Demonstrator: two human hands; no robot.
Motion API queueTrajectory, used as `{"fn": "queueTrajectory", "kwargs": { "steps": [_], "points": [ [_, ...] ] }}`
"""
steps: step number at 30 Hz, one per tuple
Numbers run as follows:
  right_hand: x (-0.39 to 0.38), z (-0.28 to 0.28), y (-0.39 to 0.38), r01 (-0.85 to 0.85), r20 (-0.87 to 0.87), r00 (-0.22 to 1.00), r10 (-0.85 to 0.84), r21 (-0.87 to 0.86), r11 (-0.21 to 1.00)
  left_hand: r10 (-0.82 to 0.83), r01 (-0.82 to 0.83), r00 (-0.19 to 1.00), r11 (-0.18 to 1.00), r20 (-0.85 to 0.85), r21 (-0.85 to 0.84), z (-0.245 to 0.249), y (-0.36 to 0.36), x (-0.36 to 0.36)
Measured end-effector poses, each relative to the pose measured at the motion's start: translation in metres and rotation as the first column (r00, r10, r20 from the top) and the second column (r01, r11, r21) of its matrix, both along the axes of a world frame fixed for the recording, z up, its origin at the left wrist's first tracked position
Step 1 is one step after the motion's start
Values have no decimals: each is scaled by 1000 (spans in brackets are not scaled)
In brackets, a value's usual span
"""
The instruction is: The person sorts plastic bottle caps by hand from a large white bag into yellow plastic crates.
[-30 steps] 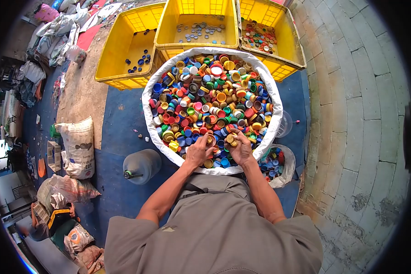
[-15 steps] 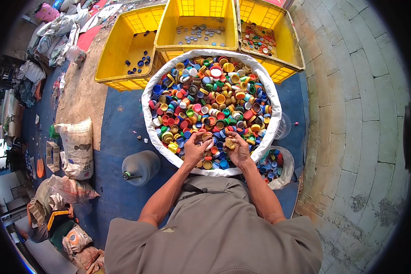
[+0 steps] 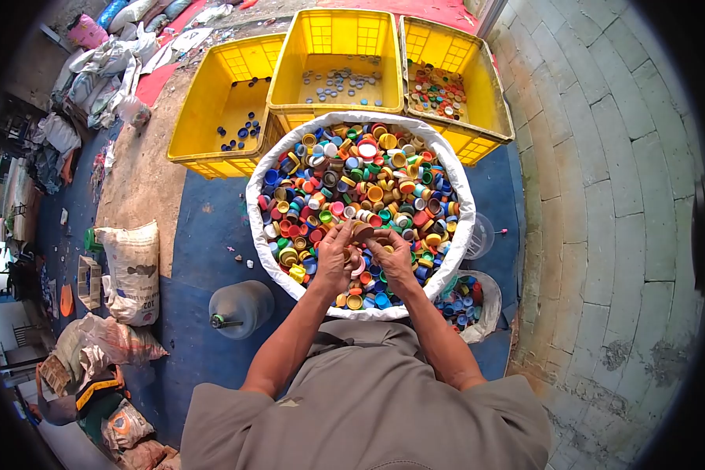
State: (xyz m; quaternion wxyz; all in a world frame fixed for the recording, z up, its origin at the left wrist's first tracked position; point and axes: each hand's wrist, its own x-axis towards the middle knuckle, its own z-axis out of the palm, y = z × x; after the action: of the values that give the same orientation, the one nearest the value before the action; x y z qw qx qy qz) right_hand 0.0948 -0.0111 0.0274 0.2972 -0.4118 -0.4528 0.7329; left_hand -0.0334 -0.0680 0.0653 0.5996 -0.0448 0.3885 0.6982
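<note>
Both hands meet over the near part of a heap of mixed bottle caps (image 3: 372, 184) inside a round white-rimmed sack (image 3: 252, 211). A brownish bottle cap (image 3: 362, 232) is pinched at the fingertips of my left hand (image 3: 335, 262). My right hand (image 3: 393, 257) comes in from the other side, its closed fingers gripping at the same cap. Anything else inside the curled fingers is hidden. Caps of many colours lie loose directly beneath both hands.
Behind the sack stand three yellow crates: the left crate (image 3: 182, 129) holds dark blue caps, the middle crate (image 3: 274, 90) pale ones, the right crate (image 3: 500, 94) mixed red ones. A clear jug (image 3: 243, 307) sits left; a small bag of caps (image 3: 489, 305) right. A brick wall (image 3: 595, 235) borders the right.
My hands have come together; the right has moved left to the cap at the left fingertips. The gold-coloured cap in my right fingers no longer shows. The view has tilted slightly up.
</note>
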Motion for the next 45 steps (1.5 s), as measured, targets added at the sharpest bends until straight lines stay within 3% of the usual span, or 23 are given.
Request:
{"fn": "queueTrajectory", "kwargs": {
  "steps": [3,11,14,17,21,22,25,26,33,39,45],
  "points": [
    [0,10,0,4,-127,992,-9,-36,999,-37,32,988,999,-152,-34,-2,1,1],
    [5,13,7,-19,-48,999,22,76,997,-29,27,999,998,-39,-54,6,2,1],
    [8,4,11,-15,-152,988,17,14,1000,-30,30,1000,999,9,-18,8,3,0],
    [10,12,15,27,-307,949,-78,-166,986,63,-61,998,997,30,-40,5,6,-3],
    [15,7,25,178,-257,930,-262,-309,934,58,-54,997,995,43,-81,6,8,-9],
    [21,-1,30,201,-229,920,-317,-418,886,20,-18,999,998,31,-62,-2,6,-11],
    [33,-4,30,128,-329,861,-387,-596,793,18,-11,995,998,94,-69,-4,8,-8],
    [37,-3,31,60,-370,869,-329,-582,811,-16,17,996,1000,89,-7,-17,6,-10],
    [53,4,31,-5,-390,907,-159,-387,922,-106,92,979,992,174,88,-25,21,3],
    [61,-6,34,89,-370,891,-264,-426,900,-177,156,954,982,241,105,-37,47,16],
    [73,-4,52,187,-321,887,-331,-405,895,-265,258,950,964,164,67,-48,85,32]
  ]
}}
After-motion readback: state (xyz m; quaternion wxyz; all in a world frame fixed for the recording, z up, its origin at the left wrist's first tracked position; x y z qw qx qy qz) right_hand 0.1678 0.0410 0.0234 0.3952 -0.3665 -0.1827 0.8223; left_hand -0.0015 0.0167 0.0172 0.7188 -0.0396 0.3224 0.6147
